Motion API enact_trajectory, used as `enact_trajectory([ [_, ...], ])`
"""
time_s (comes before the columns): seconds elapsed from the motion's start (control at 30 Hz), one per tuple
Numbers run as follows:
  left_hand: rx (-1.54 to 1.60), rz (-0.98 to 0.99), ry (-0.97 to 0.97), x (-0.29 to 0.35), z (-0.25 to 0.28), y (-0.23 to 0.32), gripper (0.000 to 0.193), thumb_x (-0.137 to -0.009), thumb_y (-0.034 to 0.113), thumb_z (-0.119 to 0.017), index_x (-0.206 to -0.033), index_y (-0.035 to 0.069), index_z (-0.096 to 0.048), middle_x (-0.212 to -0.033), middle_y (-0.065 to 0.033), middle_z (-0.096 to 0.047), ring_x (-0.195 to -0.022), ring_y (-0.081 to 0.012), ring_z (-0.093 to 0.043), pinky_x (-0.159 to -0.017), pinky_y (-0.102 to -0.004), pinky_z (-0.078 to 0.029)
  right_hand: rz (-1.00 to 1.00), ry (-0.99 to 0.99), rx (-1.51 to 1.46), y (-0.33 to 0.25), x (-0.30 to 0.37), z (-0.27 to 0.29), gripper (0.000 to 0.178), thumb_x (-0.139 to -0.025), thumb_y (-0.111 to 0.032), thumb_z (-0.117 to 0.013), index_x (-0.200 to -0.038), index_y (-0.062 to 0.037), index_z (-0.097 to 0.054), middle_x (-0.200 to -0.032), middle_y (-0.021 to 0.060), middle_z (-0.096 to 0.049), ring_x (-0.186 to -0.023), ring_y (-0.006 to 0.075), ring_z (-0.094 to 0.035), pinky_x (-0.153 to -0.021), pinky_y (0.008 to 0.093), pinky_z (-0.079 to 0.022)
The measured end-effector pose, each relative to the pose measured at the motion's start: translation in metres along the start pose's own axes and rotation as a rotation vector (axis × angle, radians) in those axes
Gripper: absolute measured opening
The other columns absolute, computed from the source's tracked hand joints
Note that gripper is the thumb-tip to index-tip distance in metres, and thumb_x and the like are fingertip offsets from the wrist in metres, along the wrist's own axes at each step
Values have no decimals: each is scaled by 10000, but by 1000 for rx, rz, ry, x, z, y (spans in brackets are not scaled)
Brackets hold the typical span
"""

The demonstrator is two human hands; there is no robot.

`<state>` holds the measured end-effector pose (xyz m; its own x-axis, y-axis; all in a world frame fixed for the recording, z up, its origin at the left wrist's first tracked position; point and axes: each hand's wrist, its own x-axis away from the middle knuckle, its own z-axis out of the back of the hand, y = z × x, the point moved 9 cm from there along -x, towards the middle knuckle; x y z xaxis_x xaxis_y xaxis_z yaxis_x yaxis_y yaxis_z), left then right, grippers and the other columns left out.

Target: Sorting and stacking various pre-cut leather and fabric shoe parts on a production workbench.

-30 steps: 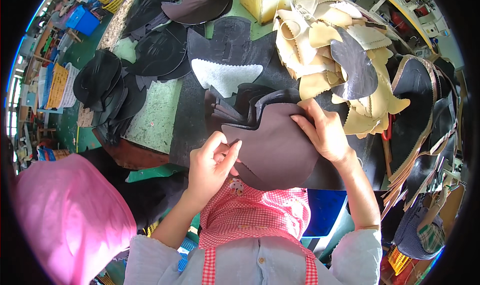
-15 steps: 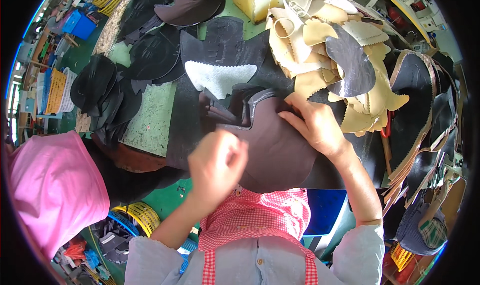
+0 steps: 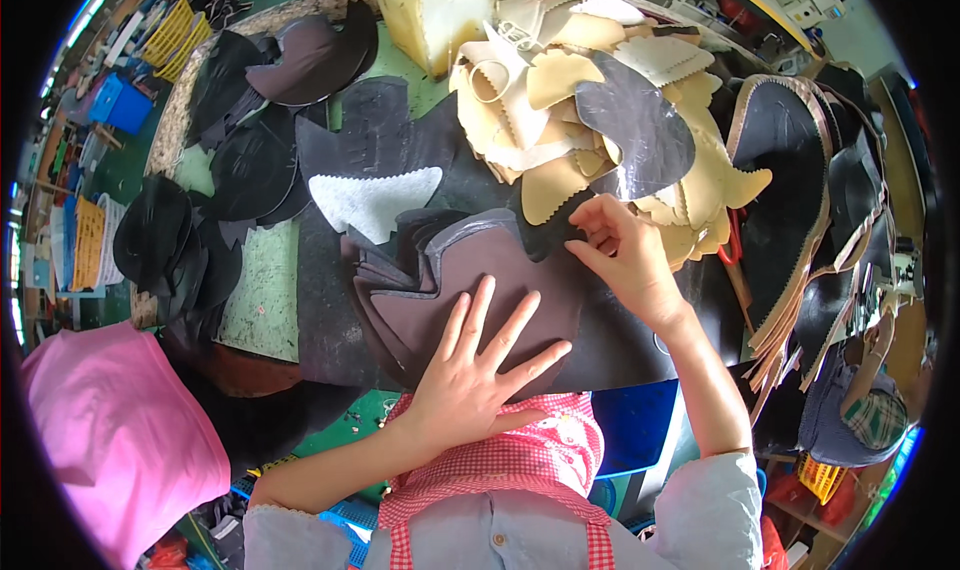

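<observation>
Spreading flat, the left hand (image 3: 466, 392) rests on the brown pieces (image 3: 475, 258) stacked and fanned at centre on the table (image 3: 262, 300). The right hand (image 3: 632, 260) curls by their upper right edge; whether it pinches anything, I cannot tell. The pieces seem gathered, the remainder unclear. Contents of the blue bin (image 3: 628, 442), lower centre, are indiscernible.
</observation>
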<state>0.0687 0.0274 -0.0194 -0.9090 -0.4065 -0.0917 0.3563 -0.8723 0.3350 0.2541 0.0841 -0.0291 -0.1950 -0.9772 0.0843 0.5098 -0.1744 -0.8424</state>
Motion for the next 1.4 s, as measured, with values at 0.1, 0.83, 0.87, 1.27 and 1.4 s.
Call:
enact_trajectory([
  [0.1,55,1,51,0,7,-4,578,-900,573,-547,-1403,288,-558,-1553,-150,-359,-1387,-523,-310,-1099,-622,-310,110,99,162,-9,3,0,256,-808,-34,-738,-1022,-46,-599,-863,64,-633,-765,179,-615,-703,307,-520],
  [0.83,68,266,306,-7,79,-173,698,-757,106,-688,-1424,130,-480,-1517,-168,-379,-1448,-378,-304,-1175,-558,-231,369,559,949,-31,2,72,473,-767,-5,-580,-1239,-34,-584,-1318,143,-586,-1271,324,-516,-1105,433,-363],
  [0.87,74,289,216,-10,68,-185,746,-743,128,-703,-1447,135,-456,-1544,-184,-341,-1456,-379,-288,-1177,-553,-232,375,561,947,-24,0,76,473,-767,-5,-580,-1239,-34,-584,-1318,143,-586,-1271,324,-516,-1105,433,-363],
  [1.27,263,386,753,10,140,-213,328,-896,63,-617,-1218,40,-672,-1107,-165,-723,-966,-146,-705,-837,-277,-526,248,421,840,-14,-15,88,102,-854,-184,-668,-888,-104,-720,-902,56,-697,-904,280,-638,-848,379,-460],
  [1.4,-73,-18,713,15,162,-58,435,-749,-36,-602,-1176,-9,-677,-1153,-178,-697,-1039,-364,-677,-901,-412,-539,309,530,652,-14,-10,106,96,-890,-139,-637,-911,-45,-633,-820,140,-671,-799,349,-639,-773,429,-480],
])
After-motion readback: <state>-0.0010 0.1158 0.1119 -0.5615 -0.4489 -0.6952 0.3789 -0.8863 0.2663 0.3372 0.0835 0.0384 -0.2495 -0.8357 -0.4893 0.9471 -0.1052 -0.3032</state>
